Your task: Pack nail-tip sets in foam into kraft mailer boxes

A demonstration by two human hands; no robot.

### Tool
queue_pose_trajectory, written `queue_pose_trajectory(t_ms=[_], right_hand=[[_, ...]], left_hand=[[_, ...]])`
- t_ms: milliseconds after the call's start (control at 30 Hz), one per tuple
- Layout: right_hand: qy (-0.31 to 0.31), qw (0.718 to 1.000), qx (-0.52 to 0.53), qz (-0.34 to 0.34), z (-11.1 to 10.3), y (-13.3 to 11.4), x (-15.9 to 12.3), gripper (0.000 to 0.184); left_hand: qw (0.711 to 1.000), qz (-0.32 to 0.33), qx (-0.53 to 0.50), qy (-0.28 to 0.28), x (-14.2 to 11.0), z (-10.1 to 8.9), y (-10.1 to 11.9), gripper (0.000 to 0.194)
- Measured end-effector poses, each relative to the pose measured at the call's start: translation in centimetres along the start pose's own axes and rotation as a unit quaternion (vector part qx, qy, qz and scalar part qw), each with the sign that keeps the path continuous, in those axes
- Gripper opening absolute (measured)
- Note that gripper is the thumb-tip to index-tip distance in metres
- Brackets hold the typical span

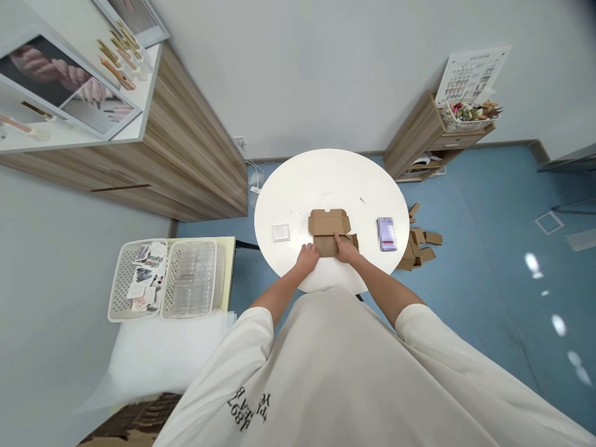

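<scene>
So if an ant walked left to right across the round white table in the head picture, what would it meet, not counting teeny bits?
White square → brown box, with the left hand and right hand overlapping it → purple pack.

Single view, head-worn, facing forward and steeply down over the wearer's shirt point(326, 366). Left hand point(308, 256) and right hand point(346, 250) sit near centre. Wide field: counter point(298, 180) mid-frame, floor point(484, 248) around, wall point(302, 74) beyond, cabinet point(195, 143) at picture left.
</scene>
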State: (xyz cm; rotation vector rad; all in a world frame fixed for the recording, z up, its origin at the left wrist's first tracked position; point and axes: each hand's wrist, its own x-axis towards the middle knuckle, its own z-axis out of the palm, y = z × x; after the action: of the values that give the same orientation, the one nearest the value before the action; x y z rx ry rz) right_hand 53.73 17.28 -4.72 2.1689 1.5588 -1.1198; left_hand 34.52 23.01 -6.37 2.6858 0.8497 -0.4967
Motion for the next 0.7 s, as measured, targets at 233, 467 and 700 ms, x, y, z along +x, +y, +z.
queue_pose_trajectory(t_ms=[233,467,700], right_hand=[[0.005,1.0,-0.002,0.004,-0.1,-0.1,-0.1,0.107],[0.005,1.0,0.006,0.011,-0.2,0.0,0.0,0.104],[0.079,0.997,0.008,-0.02,1.1,1.0,-1.6,0.091]], left_hand=[[1.0,-0.015,-0.006,0.006,0.4,-0.2,0.0,0.04],[0.999,-0.032,-0.03,0.031,1.7,-0.6,-0.7,0.084],[0.999,-0.02,-0.035,0.002,3.0,-1.2,-1.2,0.099]])
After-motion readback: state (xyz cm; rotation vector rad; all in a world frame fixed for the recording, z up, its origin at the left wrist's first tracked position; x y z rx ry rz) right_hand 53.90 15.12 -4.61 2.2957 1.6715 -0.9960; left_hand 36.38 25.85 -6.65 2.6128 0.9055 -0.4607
